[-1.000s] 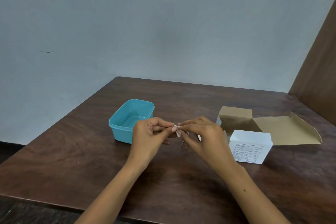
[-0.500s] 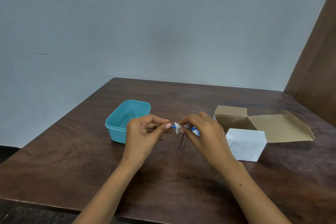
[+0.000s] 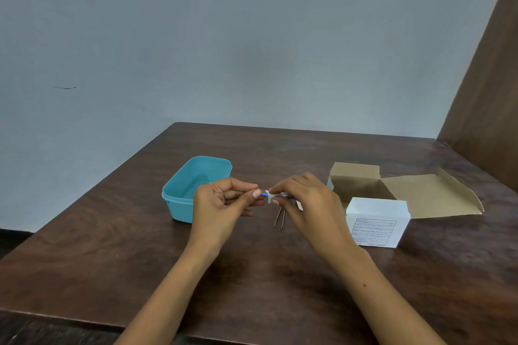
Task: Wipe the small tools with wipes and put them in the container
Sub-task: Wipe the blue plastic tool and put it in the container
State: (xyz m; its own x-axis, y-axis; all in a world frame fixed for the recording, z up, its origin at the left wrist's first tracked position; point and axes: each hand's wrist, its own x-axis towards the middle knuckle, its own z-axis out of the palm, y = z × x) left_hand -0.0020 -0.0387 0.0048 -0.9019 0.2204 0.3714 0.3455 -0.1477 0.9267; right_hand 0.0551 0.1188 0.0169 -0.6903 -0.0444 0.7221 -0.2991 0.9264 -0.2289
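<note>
A small blue tool (image 3: 264,194) is held in the air above the middle of the desk (image 3: 140,246), between the two hands. Only a short blue stretch of it shows; the rest is hidden by fingers and by a small white wipe (image 3: 271,197) folded around it. What kind of tool it is cannot be told from this view.

The left hand (image 3: 224,202) pinches one end of the tool between thumb and forefinger, the other fingers curled in toward the palm. The right hand (image 3: 305,202) pinches the wipe around the tool, its fingertips just beside those of the left hand.

Below the right hand's fingers, a thin metal thing with two prongs, possibly tweezers (image 3: 280,218), lies on the desk or hangs just over it; its upper end is hidden behind the hand.

A teal container (image 3: 179,202) stands open on the desk to the left, partly behind the left hand. Its inside looks bare as far as it can be seen.

To the right stands a white box (image 3: 375,221) with printed lines on its front, and behind it lies an opened brown carton (image 3: 420,196), flaps spread flat. A grey wall rises behind the desk, and a brown panel stands at the right edge.
</note>
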